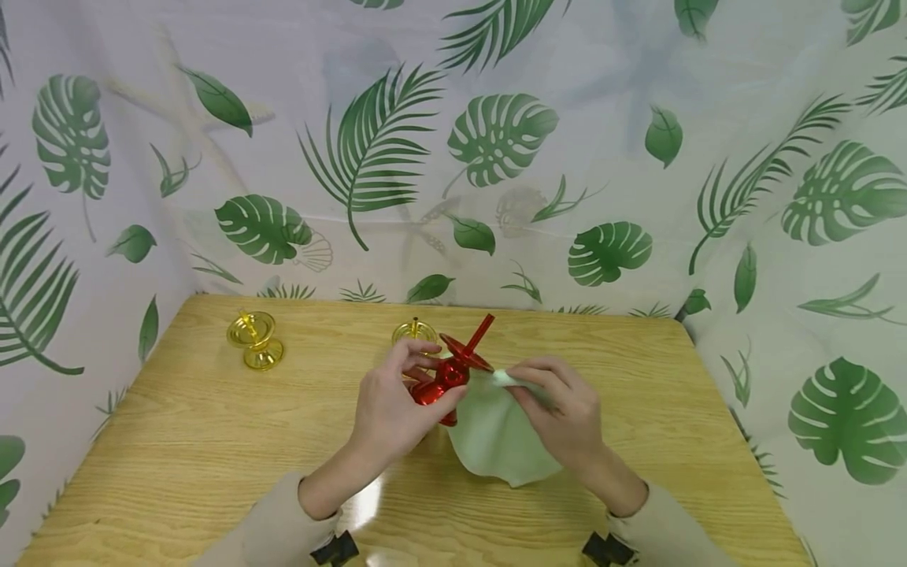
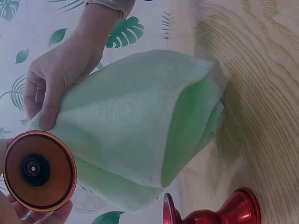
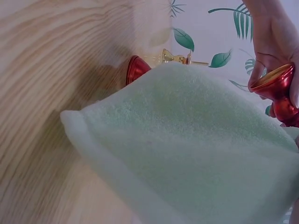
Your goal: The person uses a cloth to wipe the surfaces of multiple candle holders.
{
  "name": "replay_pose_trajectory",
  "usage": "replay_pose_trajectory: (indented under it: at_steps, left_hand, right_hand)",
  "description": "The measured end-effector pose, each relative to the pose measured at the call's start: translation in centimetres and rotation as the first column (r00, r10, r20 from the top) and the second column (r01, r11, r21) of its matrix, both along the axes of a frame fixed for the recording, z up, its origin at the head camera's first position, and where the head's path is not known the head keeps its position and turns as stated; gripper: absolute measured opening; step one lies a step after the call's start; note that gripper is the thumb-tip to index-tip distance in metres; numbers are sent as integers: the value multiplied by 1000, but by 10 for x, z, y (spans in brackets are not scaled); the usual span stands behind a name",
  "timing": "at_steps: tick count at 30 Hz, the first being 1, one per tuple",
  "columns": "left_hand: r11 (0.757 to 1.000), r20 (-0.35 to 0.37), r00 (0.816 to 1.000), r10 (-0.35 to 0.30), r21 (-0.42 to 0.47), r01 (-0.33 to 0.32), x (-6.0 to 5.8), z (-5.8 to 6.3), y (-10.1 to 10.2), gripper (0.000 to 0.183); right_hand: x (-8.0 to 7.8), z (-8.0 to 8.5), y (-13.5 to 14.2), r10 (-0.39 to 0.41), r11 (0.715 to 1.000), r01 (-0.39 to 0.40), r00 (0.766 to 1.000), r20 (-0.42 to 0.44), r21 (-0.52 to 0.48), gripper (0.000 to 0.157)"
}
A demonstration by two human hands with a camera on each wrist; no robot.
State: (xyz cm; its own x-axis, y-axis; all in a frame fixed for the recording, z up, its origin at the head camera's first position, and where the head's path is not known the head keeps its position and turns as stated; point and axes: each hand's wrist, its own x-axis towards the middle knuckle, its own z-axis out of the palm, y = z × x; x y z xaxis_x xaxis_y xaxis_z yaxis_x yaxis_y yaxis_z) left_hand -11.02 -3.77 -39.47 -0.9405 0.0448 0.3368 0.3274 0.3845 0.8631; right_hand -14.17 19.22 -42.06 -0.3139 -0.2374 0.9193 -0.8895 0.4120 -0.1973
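Observation:
My left hand (image 1: 386, 409) grips a shiny red candlestick (image 1: 453, 372) by its stem, tilted, with its thin red spike pointing up and right. The hollow underside of its base (image 2: 60, 170) faces the left wrist camera. In my right hand (image 1: 567, 405) a pale green cloth (image 1: 499, 441) is pinched by its upper edge and hangs down in folds. The pinched edge is right at the candlestick's dish. A second red candlestick (image 2: 236, 210) stands on the table below the hands, mostly hidden in the head view.
One gold candlestick (image 1: 258, 342) stands at the table's back left. Another gold candlestick (image 1: 414, 329) is behind my left hand, partly covered by it. A white curtain (image 1: 397, 276) with green leaf prints encloses the wooden table (image 1: 212, 441) at the back and sides.

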Motion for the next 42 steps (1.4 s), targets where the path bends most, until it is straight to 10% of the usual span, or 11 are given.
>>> replay_pose_trajectory:
  at_steps: [9,19,33,37,42]
  left_hand:
    - [998,-126,992,-19,-63,11,-1,-1,3,31]
    - [935,-376,926,26,-320,-156,-5,-6,8,31]
    - [879,-450,893,-18,-432,-200,-2,-10,12,34]
    - [888,-435,900,-15,-420,-188,-1,-10,12,34]
    - [934,-305,952,-10,-343,-100,-1,-6,10,31]
  right_hand:
    - [6,10,-12,-10,1000,10,1000,-10,5,27]
    - [12,18,-21,-52,998,49,994,97,35,31]
    - [19,28,-26,-91,994,78,981,174,81,32]
    - [20,27,-25,-94,993,79,979,178,87,28]
    - [21,23,-20,-95,993,83,981,169,79,31]
